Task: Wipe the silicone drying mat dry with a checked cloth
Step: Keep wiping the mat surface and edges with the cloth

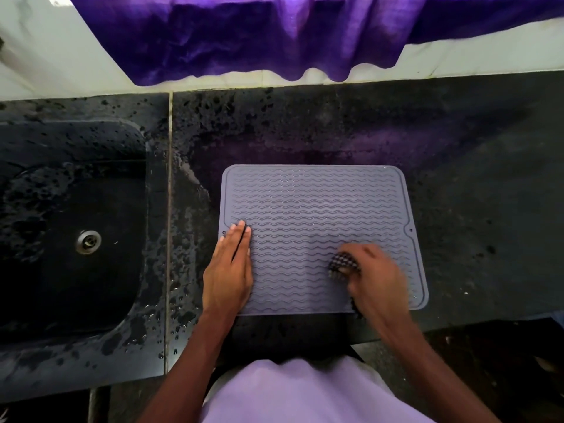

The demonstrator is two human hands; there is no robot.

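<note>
Grey ribbed silicone drying mat [317, 215], probably floppy and slippery: left hand [227, 270] flat, pinning its left edge; right hand [375, 279], blurred, clutching bunched checked cloth [341, 264] near its front.

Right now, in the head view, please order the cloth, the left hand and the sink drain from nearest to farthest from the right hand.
1. The cloth: bunched in the grip of the right hand, on the mat.
2. The left hand: flat on the mat's left edge.
3. The drain: far left, in the sink.
</note>
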